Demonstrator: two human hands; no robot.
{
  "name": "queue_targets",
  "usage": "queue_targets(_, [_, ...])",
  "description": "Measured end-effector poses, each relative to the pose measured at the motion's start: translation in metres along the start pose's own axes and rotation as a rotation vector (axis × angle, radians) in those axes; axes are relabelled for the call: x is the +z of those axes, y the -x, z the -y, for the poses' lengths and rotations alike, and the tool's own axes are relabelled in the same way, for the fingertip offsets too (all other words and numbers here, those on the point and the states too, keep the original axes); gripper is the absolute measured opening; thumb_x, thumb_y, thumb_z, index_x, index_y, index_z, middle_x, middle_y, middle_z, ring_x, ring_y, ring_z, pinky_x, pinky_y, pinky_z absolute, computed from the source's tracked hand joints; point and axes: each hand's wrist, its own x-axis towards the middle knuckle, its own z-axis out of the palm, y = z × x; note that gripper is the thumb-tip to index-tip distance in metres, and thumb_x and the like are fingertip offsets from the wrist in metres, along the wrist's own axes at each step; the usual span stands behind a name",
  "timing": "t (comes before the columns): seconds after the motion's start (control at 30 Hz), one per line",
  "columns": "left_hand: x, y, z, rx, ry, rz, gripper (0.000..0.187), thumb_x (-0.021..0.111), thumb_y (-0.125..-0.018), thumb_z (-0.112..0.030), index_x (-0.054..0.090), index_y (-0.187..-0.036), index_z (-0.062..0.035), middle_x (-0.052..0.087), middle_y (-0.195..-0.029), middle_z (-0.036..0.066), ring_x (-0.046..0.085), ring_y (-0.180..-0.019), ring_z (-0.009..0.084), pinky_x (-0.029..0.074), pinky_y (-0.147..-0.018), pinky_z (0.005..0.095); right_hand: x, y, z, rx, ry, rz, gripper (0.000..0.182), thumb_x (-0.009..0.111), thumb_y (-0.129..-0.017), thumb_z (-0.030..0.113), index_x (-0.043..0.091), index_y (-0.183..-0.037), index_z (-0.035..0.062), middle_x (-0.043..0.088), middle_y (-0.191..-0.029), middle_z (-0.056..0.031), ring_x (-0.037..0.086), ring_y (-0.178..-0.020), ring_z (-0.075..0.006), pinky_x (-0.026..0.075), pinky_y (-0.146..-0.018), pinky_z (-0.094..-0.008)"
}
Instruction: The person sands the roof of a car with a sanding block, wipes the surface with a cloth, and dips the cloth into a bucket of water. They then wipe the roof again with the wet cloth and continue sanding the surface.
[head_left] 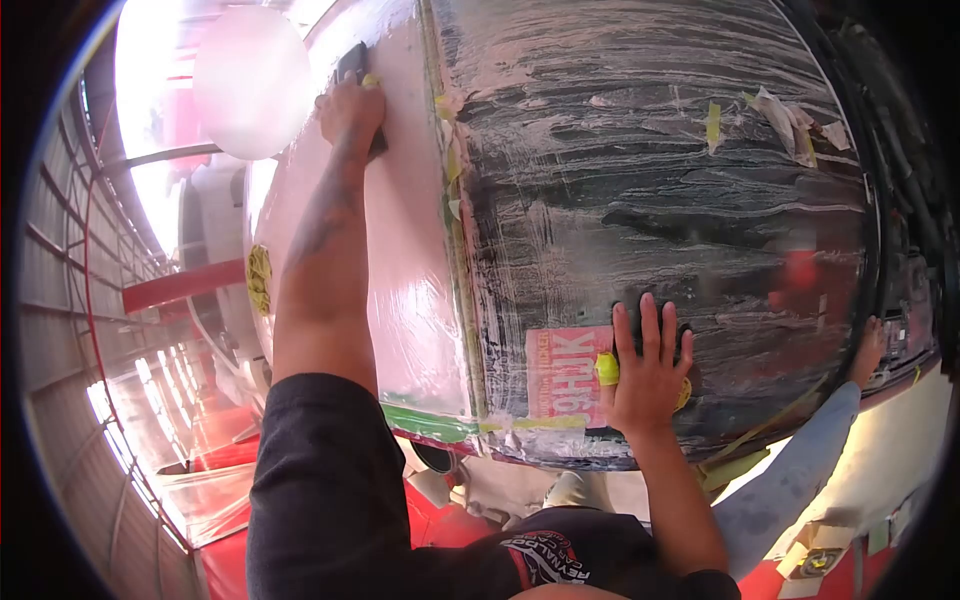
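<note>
My left hand (352, 108) reaches far forward, its fingers closed on a dark block (376, 143) pressed on the pale pink panel (410, 290). Yellow tape is wrapped on its thumb. My right hand (648, 385) lies flat with fingers spread on the dark, dust-streaked glass (640, 240), beside a pink sticker (560, 375) with large letters. Yellow tape also wraps that thumb. A taped seam (455, 200) runs between panel and glass.
Another person's hand (869, 350) and grey-blue sleeve (800, 480) are at the right edge. Torn paper and tape (788, 125) cling to the glass at upper right. A green strip (430, 422) borders the panel's near edge. A red beam (185, 285) stands left.
</note>
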Motion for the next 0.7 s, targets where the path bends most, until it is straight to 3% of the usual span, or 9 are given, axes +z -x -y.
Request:
queue_targets(0.07, [-0.004,0.017,-0.003,0.023,-0.027,-0.008,0.053,0.053,-0.101,-0.046,0.059,-0.147,-0.0193,0.063,-0.126,0.028,0.056,-0.124,0.0453,0.05,-0.102,0.0493,-0.004,-0.004,0.0,-0.001,0.005,0.002,0.07,0.06,-0.093,0.041,0.043,-0.159,0.0249,0.033,-0.168,-0.0109,0.028,-0.155,-0.0391,0.017,-0.119,-0.064])
queue_targets(0.23, [-0.052,0.281,0.036,0.13,0.224,-0.042,0.064,0.077,-0.088,-0.02,0.059,-0.149,-0.015,0.052,-0.118,0.026,0.053,-0.11,0.0431,0.048,-0.096,0.0493,-0.008,-0.007,0.0,-0.005,-0.023,0.019,0.071,0.059,-0.095,0.04,0.041,-0.161,0.023,0.03,-0.169,-0.0121,0.026,-0.155,-0.0407,0.013,-0.121,-0.0639])
queue_targets(0.27, [-0.064,0.329,0.034,0.115,0.206,-0.017,0.061,0.078,-0.088,-0.018,0.061,-0.146,-0.0089,0.052,-0.117,0.024,0.052,-0.11,0.0404,0.047,-0.096,0.0464,-0.007,-0.004,0.001,-0.003,-0.024,0.019,0.071,0.059,-0.095,0.039,0.041,-0.161,0.0226,0.03,-0.169,-0.0123,0.025,-0.156,-0.041,0.012,-0.121,-0.0639])
queue_targets(0.3, [-0.067,0.356,0.042,0.195,0.211,-0.007,0.067,0.078,-0.082,-0.016,0.06,-0.147,-0.0141,0.051,-0.119,0.027,0.051,-0.111,0.0444,0.048,-0.097,0.0518,-0.008,-0.002,0.001,0.006,-0.028,0.031,0.07,0.058,-0.095,0.039,0.041,-0.161,0.0224,0.03,-0.169,-0.0126,0.025,-0.156,-0.0409,0.011,-0.121,-0.0639])
queue_targets(0.37, [-0.069,0.342,0.045,0.246,0.216,0.01,0.065,0.079,-0.085,-0.016,0.059,-0.147,-0.0098,0.051,-0.123,0.026,0.052,-0.113,0.0424,0.047,-0.098,0.0479,-0.008,-0.004,0.001,0.014,-0.032,0.053,0.069,0.057,-0.096,0.039,0.041,-0.161,0.0219,0.03,-0.169,-0.0131,0.024,-0.156,-0.0409,0.011,-0.121,-0.0641])
queue_targets(0.43, [-0.053,0.28,0.065,0.263,0.2,-0.038,0.067,0.075,-0.085,-0.014,0.058,-0.149,-0.0149,0.052,-0.121,0.026,0.054,-0.112,0.0436,0.048,-0.097,0.0516,-0.006,-0.006,0.001,0.002,-0.022,0.031,0.067,0.055,-0.097,0.039,0.042,-0.16,0.0203,0.032,-0.168,-0.0135,0.025,-0.156,-0.0411,0.011,-0.121,-0.0638])
queue_targets(0.5, [-0.028,0.165,0.104,-0.012,0.094,-0.03,0.053,0.063,-0.1,-0.029,0.055,-0.151,-0.0148,0.056,-0.126,0.025,0.054,-0.117,0.0425,0.048,-0.1,0.0472,-0.006,-0.004,0.001,-0.002,-0.007,0.019,0.065,0.055,-0.098,0.039,0.044,-0.159,0.0195,0.032,-0.168,-0.0139,0.026,-0.156,-0.0413,0.011,-0.121,-0.0637])
queue_targets(0.57, [-0.002,0.066,0.16,-0.081,-0.023,0.086,0.054,0.057,-0.102,-0.032,0.052,-0.153,-0.0162,0.058,-0.131,0.027,0.055,-0.121,0.0413,0.048,-0.102,0.0465,-0.002,-0.001,0.004,-0.011,0.001,-0.013,0.063,0.053,-0.098,0.038,0.046,-0.157,0.0181,0.033,-0.167,-0.0145,0.027,-0.155,-0.0415,0.013,-0.121,-0.0633])
queue_targets(0.7, [-0.019,0.141,0.145,0.019,0.06,-0.027,0.056,0.059,-0.098,-0.017,0.052,-0.153,-0.0188,0.058,-0.137,0.025,0.055,-0.12,0.0428,0.048,-0.103,0.0483,-0.006,-0.005,0.004,-0.014,0.026,-0.01,0.064,0.054,-0.098,0.036,0.045,-0.158,0.0169,0.033,-0.167,-0.0149,0.027,-0.155,-0.0416,0.014,-0.121,-0.0628])
